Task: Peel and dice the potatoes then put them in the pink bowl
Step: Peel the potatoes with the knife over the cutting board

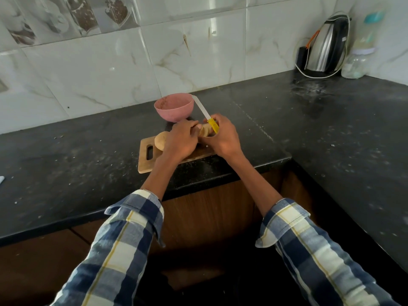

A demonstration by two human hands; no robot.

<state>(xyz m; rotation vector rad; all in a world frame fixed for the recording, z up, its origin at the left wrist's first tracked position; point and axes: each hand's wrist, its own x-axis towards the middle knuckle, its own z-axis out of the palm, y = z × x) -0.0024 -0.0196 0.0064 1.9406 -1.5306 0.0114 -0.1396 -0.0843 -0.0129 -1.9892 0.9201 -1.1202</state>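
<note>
A wooden cutting board point(145, 161) lies on the black counter. On it rests a whole unpeeled potato point(160, 140), partly hidden by my left hand point(181, 141). My left hand holds a second potato point(204, 130) above the board. My right hand point(223, 138) grips a knife by its yellow handle point(213, 125); the white blade point(201, 107) points up and away toward the pink bowl point(174, 107). The bowl stands just behind the board, and I cannot see potato pieces in it.
The black counter point(331, 129) turns a corner on the right. A steel kettle point(326, 47) with its cord and a clear jar point(357, 60) stand in the far right corner. Tiled wall runs behind. Brown cabinet fronts are below the counter edge.
</note>
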